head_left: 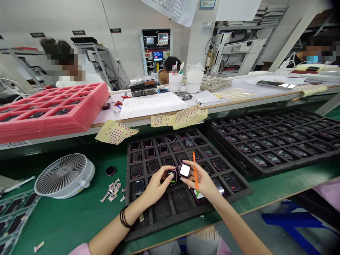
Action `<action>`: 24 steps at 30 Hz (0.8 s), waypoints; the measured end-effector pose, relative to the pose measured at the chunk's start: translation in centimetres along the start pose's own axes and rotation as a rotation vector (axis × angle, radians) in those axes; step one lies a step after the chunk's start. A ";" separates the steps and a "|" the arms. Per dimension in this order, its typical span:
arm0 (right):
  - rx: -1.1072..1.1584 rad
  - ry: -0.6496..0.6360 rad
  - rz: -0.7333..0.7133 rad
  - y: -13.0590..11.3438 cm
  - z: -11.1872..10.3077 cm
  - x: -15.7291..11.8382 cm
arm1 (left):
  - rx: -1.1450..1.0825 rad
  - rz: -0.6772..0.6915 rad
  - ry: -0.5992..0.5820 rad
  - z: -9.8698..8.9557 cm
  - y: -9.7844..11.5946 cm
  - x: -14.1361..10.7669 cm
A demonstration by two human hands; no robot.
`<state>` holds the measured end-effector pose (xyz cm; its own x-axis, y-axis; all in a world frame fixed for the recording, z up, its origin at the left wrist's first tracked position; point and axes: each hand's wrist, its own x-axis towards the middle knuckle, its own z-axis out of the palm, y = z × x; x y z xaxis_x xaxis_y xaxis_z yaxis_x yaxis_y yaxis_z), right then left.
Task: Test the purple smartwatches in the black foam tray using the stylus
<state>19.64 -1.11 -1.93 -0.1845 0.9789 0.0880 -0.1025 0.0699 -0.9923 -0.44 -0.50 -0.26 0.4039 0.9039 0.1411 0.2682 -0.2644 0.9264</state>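
Observation:
My left hand (158, 182) grips a smartwatch body (171, 176) whose dark screen shows some green, with the thumb over its face. Close beside it, my right hand (199, 179) holds a second smartwatch body (185, 170) with a bright white screen. An orange stick-like tool (195, 170) also sits in the right hand, between the fingers. Both hands are above a black foam tray (165, 226) with several watch bodies in its compartments. Under the right hand, one watch (198, 194) shows a lit white and green screen.
Left of the tray are a white fan (65, 175), a lone watch (111, 171) and a pile of small strips (113, 190). More foam trays (276, 141) stand on the right. A pink foam tray (90, 109) rests on the raised shelf ahead. Other people sit beyond it.

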 end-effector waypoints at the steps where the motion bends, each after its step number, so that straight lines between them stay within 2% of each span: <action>1: 0.004 -0.004 0.001 0.2 0.0 0.0 | -0.008 0.002 0.003 0.0 -0.2 0.0; 9: 0.057 -0.016 -0.026 0.5 0.2 0.1 | -0.052 0.033 0.010 0.3 -0.4 0.1; 15: 0.069 -0.037 -0.031 -0.3 0.1 -0.1 | -0.061 0.024 0.002 0.2 0.0 0.1; 24: 0.018 0.011 0.013 -1.3 0.3 0.0 | -0.054 0.012 0.048 0.1 0.1 0.2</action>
<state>19.52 -1.27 -0.62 -0.1753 0.9817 0.0738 -0.1181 0.0535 -0.9916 -0.26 -0.41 -0.17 0.3636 0.9164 0.1675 0.2158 -0.2578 0.9418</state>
